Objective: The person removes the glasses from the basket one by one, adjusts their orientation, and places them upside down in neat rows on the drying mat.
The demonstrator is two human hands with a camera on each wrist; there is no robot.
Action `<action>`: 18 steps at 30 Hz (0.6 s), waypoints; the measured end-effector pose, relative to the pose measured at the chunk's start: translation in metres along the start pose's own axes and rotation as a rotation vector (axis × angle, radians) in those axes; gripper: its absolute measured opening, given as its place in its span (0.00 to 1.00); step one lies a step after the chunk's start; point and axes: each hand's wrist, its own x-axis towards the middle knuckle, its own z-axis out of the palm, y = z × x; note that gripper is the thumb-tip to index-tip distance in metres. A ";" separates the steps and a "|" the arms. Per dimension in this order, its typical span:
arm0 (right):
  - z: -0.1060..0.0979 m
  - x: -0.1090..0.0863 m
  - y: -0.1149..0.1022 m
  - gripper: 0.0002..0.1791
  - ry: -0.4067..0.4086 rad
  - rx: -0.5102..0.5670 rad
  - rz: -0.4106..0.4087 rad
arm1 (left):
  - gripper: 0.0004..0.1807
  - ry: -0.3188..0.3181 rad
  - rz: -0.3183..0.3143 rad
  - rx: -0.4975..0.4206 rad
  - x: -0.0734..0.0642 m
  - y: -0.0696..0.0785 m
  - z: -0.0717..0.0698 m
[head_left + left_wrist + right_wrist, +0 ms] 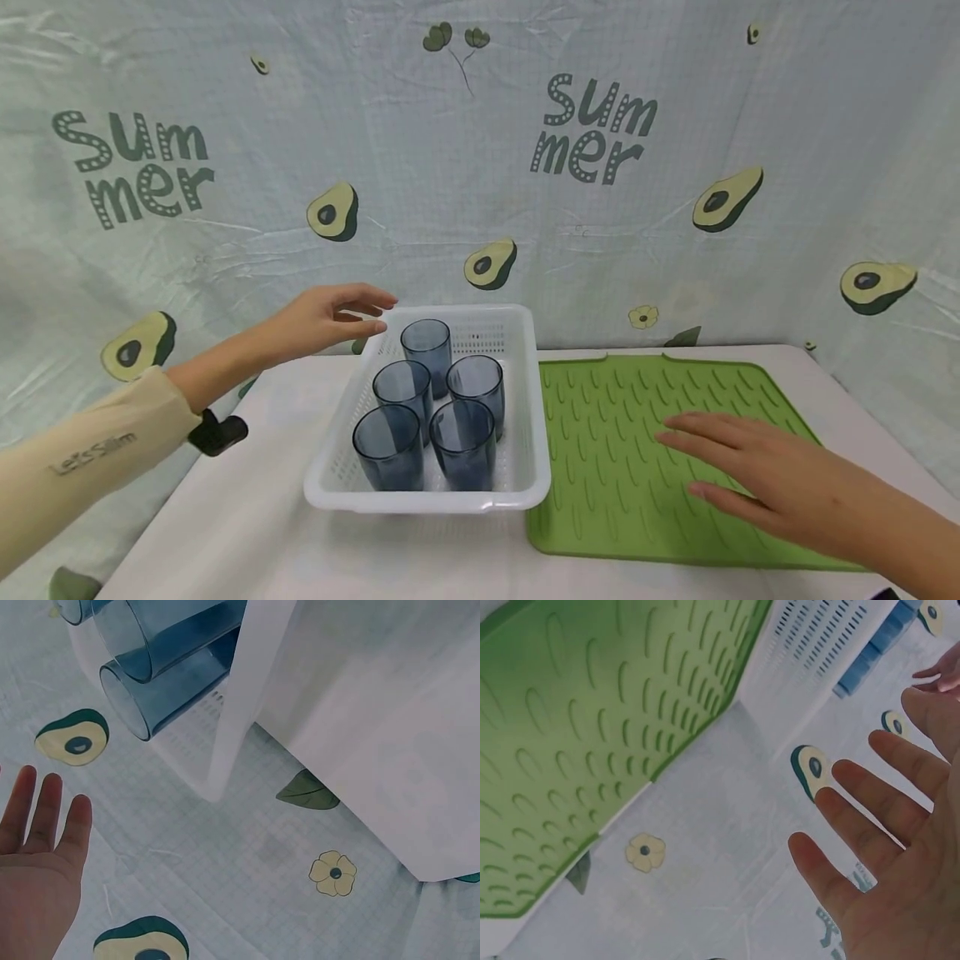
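The right hand is being held over the green mat, its fingers straight and apart, nothing being gripped. To the left of this hand, beside the mat, five blue glasses are being held in the white basket, their long axes standing upright and their mouths facing up. The left hand is being held at the basket's far left corner, its fingers loosely extended and nothing being gripped; whether the rim is being touched cannot be told. From there the glasses are lying rightward and towards the viewer, the back glass being nearest; the left hand is being placed nearer than the right. Behind everything, a patterned sheet is being hung.
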 end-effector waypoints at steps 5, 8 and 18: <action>-0.004 0.010 -0.003 0.31 0.034 -0.004 -0.067 | 0.26 -0.010 -0.005 0.004 0.005 0.000 -0.001; -0.006 0.014 -0.005 0.31 0.057 -0.001 -0.101 | 0.26 -0.017 -0.018 0.018 0.009 -0.004 0.001; -0.010 0.025 -0.013 0.32 0.065 0.032 -0.083 | 0.27 -0.033 -0.018 0.021 0.024 -0.015 0.001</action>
